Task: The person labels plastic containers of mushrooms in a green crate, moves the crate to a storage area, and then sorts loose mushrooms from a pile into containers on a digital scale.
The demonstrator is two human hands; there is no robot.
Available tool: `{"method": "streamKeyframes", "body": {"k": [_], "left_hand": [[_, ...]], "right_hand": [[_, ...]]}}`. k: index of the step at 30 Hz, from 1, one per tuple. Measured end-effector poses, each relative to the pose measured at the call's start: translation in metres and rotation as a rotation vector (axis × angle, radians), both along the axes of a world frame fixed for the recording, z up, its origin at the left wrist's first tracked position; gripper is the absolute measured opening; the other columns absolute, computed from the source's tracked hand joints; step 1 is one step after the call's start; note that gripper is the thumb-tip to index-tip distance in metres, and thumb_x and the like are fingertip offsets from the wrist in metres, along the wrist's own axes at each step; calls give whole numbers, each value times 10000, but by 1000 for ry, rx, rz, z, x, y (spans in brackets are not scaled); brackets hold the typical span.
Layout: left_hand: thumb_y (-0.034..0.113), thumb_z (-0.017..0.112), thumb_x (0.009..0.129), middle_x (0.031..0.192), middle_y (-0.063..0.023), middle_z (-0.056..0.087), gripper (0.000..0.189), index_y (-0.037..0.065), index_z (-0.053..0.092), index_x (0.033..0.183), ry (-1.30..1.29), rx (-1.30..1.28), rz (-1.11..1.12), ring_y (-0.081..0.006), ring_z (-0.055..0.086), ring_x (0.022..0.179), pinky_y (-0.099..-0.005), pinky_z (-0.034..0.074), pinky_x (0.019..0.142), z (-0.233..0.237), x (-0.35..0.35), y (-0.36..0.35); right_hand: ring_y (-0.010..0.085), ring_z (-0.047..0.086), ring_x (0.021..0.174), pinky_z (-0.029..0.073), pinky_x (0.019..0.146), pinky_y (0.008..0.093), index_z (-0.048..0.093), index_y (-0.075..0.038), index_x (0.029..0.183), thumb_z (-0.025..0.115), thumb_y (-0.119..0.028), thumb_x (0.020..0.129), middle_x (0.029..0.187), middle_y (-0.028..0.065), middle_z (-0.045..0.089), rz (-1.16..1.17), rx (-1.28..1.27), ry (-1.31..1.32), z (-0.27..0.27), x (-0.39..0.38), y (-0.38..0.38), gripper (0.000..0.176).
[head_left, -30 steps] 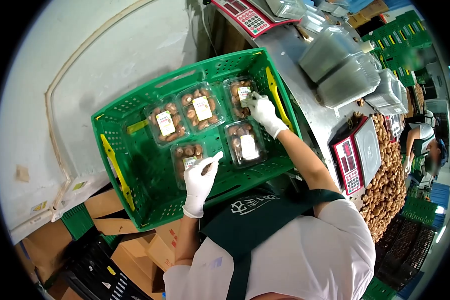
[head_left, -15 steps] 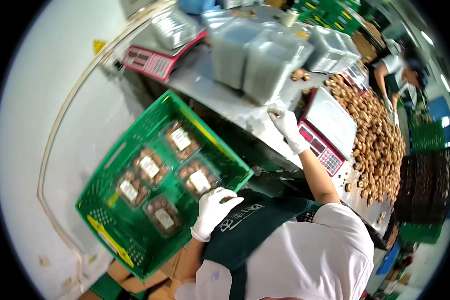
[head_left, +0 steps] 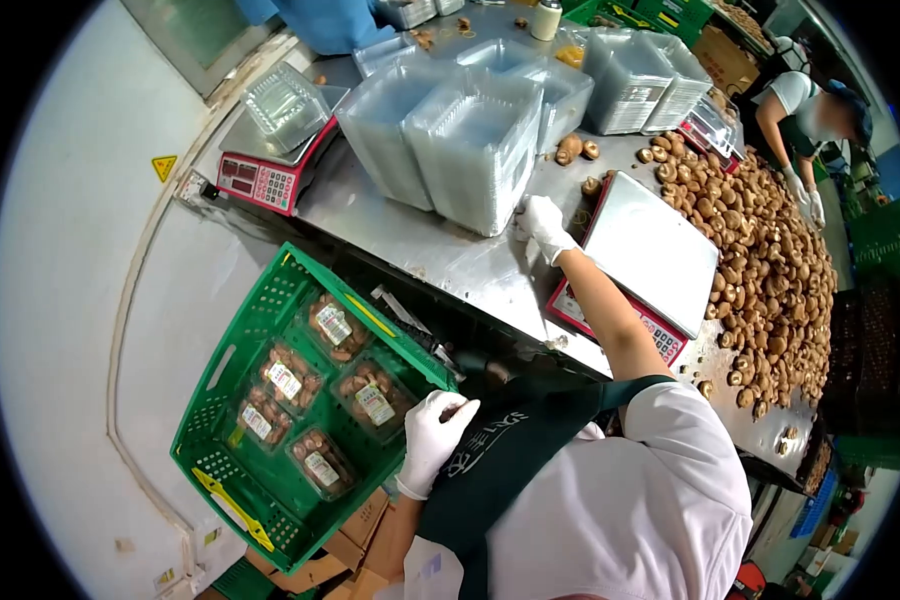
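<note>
My left hand (head_left: 435, 440), in a white glove, is curled closed in front of my apron, beside the rim of a green crate (head_left: 232, 330). Something brownish shows between its thumb and fingers, but I cannot tell what it is. Inside the crate lie several labelled clear packs of mushrooms (head_left: 375, 398). Also gloved, my right hand (head_left: 545, 228) is low over the metal table with its fingers bent together. Its fingertips are right by the base of a tall stack of clear plastic trays (head_left: 470, 150), and a weighing scale (head_left: 650, 255) lies to its right.
Loose mushrooms (head_left: 760, 270) are heaped on the table's right side. A second scale (head_left: 260, 180) carries clear trays at the left corner. More tray stacks (head_left: 630, 80) stand further back. A co-worker (head_left: 800, 115) in white gloves works beyond the heap. Cardboard (head_left: 355, 540) lies below the crate.
My right hand has moved down and left to the table by the tray stack. My left hand stays near the crate, still curled. The whole view has shifted and is sharper.
</note>
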State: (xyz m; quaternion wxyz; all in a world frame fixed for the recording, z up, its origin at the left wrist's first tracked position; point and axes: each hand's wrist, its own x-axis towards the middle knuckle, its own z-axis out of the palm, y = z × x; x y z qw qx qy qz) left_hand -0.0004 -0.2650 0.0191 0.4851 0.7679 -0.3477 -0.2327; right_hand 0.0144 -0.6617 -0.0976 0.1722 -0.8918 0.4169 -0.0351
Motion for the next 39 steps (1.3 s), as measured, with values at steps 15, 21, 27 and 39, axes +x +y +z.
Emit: {"method": "streamKeyframes", "body": {"k": [15,21,27,39], "left_hand": [[85,623,871,1019,-71,634,336,-30,545,1177,660,-361,204,-105,608,840,-222,488,732,-5,14,-10],[98,575,900,866,-92,674,195,-22,612,1050,669,-276,488,-140,644,684,-207,477,590,-2,20,34],[81,558,908,870,-96,670,195,-25,600,1067,703,-304,589,-139,646,696,-208,492,603,-4,26,76],[58,547,911,905,-94,669,288,-25,574,1185,618,-431,590,-146,640,754,-219,471,632,-20,38,151]], "right_hand": [[83,583,837,476,774,227,682,8,1005,682,-129,833,1031,80,668,325,1269,-396,142,-38,219,220],[108,564,913,487,786,234,577,-32,1192,669,-50,814,1244,61,568,436,761,-647,130,-27,265,390],[188,589,862,507,697,278,689,-139,895,724,-141,664,1092,-25,642,984,-220,-747,138,-19,309,233],[234,594,924,511,786,319,690,-76,965,713,-102,723,1012,36,664,1112,194,-642,107,23,377,245]]}}
